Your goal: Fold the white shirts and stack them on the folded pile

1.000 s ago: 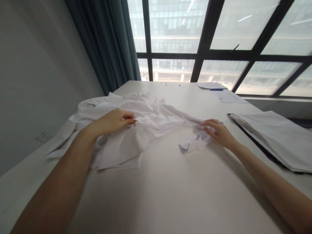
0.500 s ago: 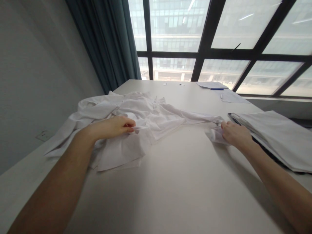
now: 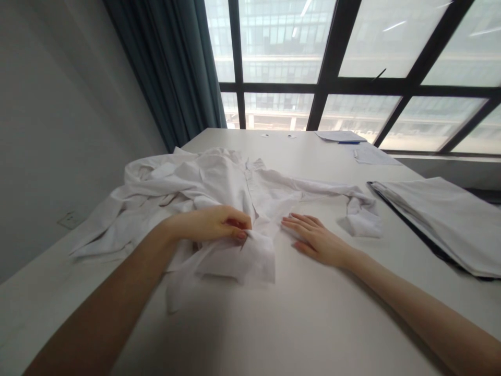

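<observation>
A crumpled white shirt (image 3: 203,183) lies spread over the left and middle of a white table (image 3: 274,324). My left hand (image 3: 213,224) is closed, pinching a fold of the shirt's lower edge near the table's middle. My right hand (image 3: 317,241) lies flat with its fingers stretched out, fingertips at the shirt's hem just right of the left hand. One sleeve (image 3: 352,211) of the shirt trails out to the right, its cuff resting on the table apart from both hands.
A folded grey-white garment on a dark board (image 3: 442,219) sits at the right edge. Papers and a blue pen (image 3: 344,138) lie at the far side by the window. A dark curtain (image 3: 176,78) hangs at the back left; a wall runs along the left.
My right hand let go of the sleeve end and moved left to the hem, now lying flat. My left hand dragged its pinched fold toward the right and nearer me.
</observation>
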`<state>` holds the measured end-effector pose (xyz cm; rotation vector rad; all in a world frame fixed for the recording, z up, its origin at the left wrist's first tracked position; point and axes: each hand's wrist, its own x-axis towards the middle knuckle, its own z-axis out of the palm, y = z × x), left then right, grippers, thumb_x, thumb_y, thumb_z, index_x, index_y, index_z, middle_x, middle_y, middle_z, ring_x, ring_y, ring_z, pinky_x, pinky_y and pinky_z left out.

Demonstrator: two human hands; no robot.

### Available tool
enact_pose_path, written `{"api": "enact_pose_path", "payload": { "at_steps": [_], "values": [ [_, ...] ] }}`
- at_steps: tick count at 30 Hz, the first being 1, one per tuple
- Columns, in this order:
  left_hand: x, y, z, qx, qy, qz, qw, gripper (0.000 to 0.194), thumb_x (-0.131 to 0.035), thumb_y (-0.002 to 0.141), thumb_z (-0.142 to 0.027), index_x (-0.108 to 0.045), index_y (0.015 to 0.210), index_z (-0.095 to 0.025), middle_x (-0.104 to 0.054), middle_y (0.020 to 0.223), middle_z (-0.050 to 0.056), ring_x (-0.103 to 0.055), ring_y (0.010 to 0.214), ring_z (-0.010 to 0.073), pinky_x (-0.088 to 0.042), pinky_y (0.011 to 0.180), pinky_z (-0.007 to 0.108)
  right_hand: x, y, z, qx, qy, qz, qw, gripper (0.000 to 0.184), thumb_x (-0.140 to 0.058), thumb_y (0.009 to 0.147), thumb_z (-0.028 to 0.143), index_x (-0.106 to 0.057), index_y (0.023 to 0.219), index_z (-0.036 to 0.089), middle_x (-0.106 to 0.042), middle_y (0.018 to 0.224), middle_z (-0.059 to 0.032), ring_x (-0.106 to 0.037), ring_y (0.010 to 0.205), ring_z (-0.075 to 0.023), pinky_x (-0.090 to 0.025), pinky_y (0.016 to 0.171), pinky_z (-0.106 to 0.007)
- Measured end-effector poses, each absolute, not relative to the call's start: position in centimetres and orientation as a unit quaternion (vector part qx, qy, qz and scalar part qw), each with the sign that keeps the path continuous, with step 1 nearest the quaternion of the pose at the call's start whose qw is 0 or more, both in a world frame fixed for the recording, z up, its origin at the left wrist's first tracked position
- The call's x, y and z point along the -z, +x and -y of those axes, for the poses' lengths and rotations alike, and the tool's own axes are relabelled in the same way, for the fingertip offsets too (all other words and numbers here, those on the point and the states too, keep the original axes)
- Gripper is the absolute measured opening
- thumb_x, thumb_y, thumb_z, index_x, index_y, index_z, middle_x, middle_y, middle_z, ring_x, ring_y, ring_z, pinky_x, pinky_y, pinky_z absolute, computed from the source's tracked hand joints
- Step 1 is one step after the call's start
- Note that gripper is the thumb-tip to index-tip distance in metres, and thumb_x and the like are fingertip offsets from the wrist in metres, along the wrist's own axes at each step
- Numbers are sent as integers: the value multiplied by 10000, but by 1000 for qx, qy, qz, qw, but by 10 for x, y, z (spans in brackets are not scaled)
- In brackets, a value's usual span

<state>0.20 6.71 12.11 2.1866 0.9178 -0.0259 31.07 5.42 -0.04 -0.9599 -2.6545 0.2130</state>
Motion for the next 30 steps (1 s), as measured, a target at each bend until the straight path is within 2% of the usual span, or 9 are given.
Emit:
{"api": "enact_pose_path", "payload": {
  "at_steps": [4, 8, 11, 15, 19, 24, 26, 28, 30],
  "values": [
    [-114, 0, -72, 71, 859, -391, 322, 350, -496, 888, -449, -547, 669, -180, -559, 658, -7, -549, 669, 165, -375, 594, 241, 1, 314, -56, -76, -359, 918, 149, 513, -418, 1007, 363, -364, 1507, 264, -446, 1523, -92, -304, 1448, -284, -295, 1137, -533],
    [-107, -8, -80, 53, 840, -484, 241, 362, -438, 923, -419, -594, 687, -192, -647, 689, 6, -604, 677, 172, -394, 633, 251, 1, 312, -57, -53, -363, 918, 151, 434, -430, 1002, 364, -492, 1421, 271, -551, 1431, -91, -397, 1388, -292, -322, 1110, -536],
    [-104, -14, -86, -2, 828, -546, 127, 349, -415, 942, -402, -645, 774, -201, -688, 744, 33, -633, 690, 188, -409, 659, 271, 1, 312, -57, -48, -360, 917, 167, 384, -453, 994, 357, -557, 1347, 249, -602, 1359, -106, -466, 1322, -282, -352, 1087, -509],
    [-98, -21, -93, -38, 807, -587, -45, 293, -428, 942, -377, -673, 983, -221, -693, 974, 75, -646, 835, 229, -433, 698, 297, 0, 312, -57, -43, -361, 915, 175, 337, -444, 997, 318, -581, 1296, 242, -622, 1323, -101, -489, 1289, -270, -356, 1076, -487],
    [-91, -24, -96, -7, 831, -553, -52, 280, -498, 921, -385, -710, 980, -213, -657, 1051, 115, -618, 965, 270, -457, 815, 347, 1, 311, -57, -51, -365, 913, 173, 337, -433, 1002, 304, -573, 1302, 238, -615, 1328, -99, -480, 1292, -264, -352, 1078, -481],
    [-75, -22, -89, -14, 847, -532, -26, 288, -477, 941, -365, -714, 996, -211, -672, 1071, 118, -613, 1003, 283, -444, 888, 400, 4, 312, -58, -87, -369, 907, 186, 354, -439, 994, 307, -554, 1326, 262, -589, 1350, -103, -477, 1300, -256, -367, 1072, -480],
    [-60, -22, -82, -35, 848, -527, -51, 302, -444, 964, -355, -693, 1047, -205, -676, 1119, 120, -600, 1062, 285, -392, 986, 449, 6, 312, -61, -101, -377, 899, 197, 329, -454, 987, 312, -576, 1289, 263, -596, 1327, -105, -494, 1277, -256, -378, 1058, -483],
    [-41, -23, -73, -59, 847, -521, -85, 294, -429, 970, -311, -653, 1132, -209, -656, 1217, 121, -560, 1170, 291, -274, 1095, 515, 8, 310, -64, -107, -389, 891, 209, 289, -473, 982, 322, -602, 1234, 266, -610, 1291, -103, -511, 1243, -259, -390, 1036, -485],
    [-24, -25, -65, -86, 844, -519, -107, 308, -446, 951, -274, -611, 1199, -200, -617, 1301, 136, -487, 1281, 311, -197, 1138, 550, 8, 304, -69, -100, -400, 885, 214, 242, -488, 979, 331, -622, 1169, 265, -622, 1243, -100, -524, 1200, -262, -404, 1005, -477]
  ]
}}
